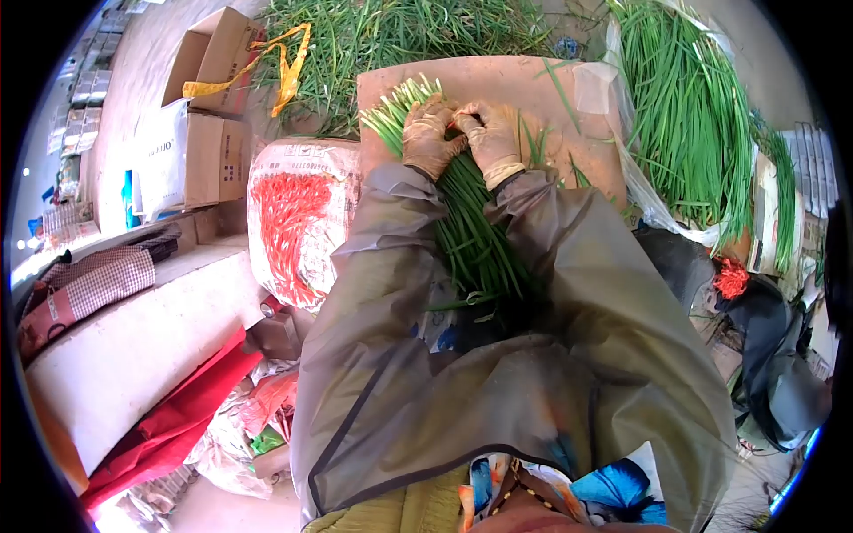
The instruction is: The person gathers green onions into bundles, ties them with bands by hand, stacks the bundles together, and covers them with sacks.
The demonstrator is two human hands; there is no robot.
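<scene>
A thick bundle of long green stalks (475,233) with pale cut ends lies across a brown board (498,75), its leaves trailing down toward my lap. My left hand (432,135), in a stained glove, is closed round the bundle near the pale ends. Just right of it, my right hand (490,140), gloved too, has its fingers bent over the stalks with the fingertips close to my left hand. A small reddish bit shows between the hands; what the right fingers pinch is hidden.
Loose green stalks (355,40) are heaped behind the board, and more (684,115) lie on plastic at the right. Red ties (289,231) rest on a white package at the left. Open cardboard boxes (218,62) stand at the upper left.
</scene>
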